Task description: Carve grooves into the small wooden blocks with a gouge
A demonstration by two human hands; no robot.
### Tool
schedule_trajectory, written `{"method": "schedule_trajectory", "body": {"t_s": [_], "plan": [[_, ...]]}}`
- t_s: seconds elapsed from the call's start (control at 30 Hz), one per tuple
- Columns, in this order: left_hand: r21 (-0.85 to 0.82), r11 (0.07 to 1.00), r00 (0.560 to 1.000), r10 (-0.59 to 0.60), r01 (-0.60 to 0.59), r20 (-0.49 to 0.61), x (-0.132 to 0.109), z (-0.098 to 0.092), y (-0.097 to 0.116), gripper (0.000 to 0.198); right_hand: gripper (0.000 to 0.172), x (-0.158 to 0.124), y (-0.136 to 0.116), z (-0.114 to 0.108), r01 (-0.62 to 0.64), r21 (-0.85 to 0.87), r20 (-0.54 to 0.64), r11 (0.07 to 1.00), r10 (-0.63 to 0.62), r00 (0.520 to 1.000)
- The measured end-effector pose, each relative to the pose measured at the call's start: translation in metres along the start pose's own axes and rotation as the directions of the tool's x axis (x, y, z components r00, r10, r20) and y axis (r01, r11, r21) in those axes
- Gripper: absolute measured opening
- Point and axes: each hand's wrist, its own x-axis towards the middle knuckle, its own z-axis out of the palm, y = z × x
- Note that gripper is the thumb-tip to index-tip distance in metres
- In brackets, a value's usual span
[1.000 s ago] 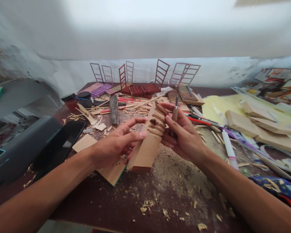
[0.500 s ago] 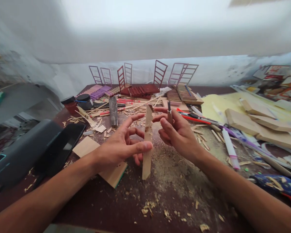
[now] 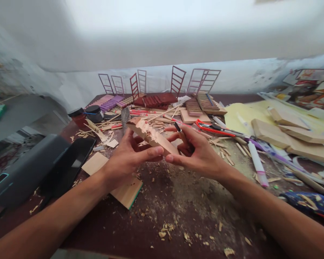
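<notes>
Your left hand (image 3: 131,153) holds the carved wood block (image 3: 152,135) up above the desk (image 3: 118,230). Your right hand (image 3: 199,153) holds a small tool (image 3: 181,133) (that thumb is by the block's end).

Wood shavings (image 3: 162,234) and a utility knife (image 3: 215,129) suggest a craft workshop.

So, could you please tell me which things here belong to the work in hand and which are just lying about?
In hand:
- carved wood block, in the left hand
- slim tool, in the right hand

Seemingly lying about:
- orange box cutter
- white tube
- blue tool
</notes>
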Motion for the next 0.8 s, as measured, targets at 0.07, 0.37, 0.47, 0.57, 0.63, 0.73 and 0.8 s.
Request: {"method": "schedule_trajectory", "body": {"t_s": [0.07,0.37,0.47,0.57,0.63,0.73,0.8], "plan": [[0.036,0.999,1.000,0.008,-0.009,0.010,0.000,-0.001,0.000,0.054,0.062,0.002,0.002,-0.004,0.045,-0.130,-0.036,0.991,-0.050,0.998],[-0.043,0.998,0.979,0.046,-0.056,-0.200,0.004,-0.006,0.005,0.057,0.063,0.006,0.008,-0.029,0.233,-0.564,0.077,0.792,-0.230,0.970],[-0.040,0.998,0.974,0.047,-0.057,-0.224,0.005,-0.006,0.005,0.058,0.059,0.006,0.008,-0.031,0.265,-0.605,0.080,0.751,-0.273,0.959],[-0.051,0.997,0.970,0.047,-0.061,-0.237,0.005,-0.006,0.005,0.057,0.065,0.006,0.007,-0.031,0.240,-0.624,0.058,0.744,-0.262,0.963],[-0.055,0.997,0.969,0.031,-0.046,-0.243,0.004,-0.006,0.006,0.057,0.070,0.006,0.007,-0.033,0.216,-0.639,0.060,0.738,-0.232,0.971],[-0.052,0.999,0.970,-0.004,-0.009,-0.243,0.004,-0.006,0.007,0.055,0.066,0.007,0.008,-0.034,0.225,-0.634,0.094,0.740,-0.216,0.972],[-0.035,0.999,0.970,-0.011,0.003,-0.243,0.005,-0.007,0.009,0.052,0.062,0.008,0.008,-0.035,0.245,-0.618,0.112,0.747,-0.224,0.968]]}}
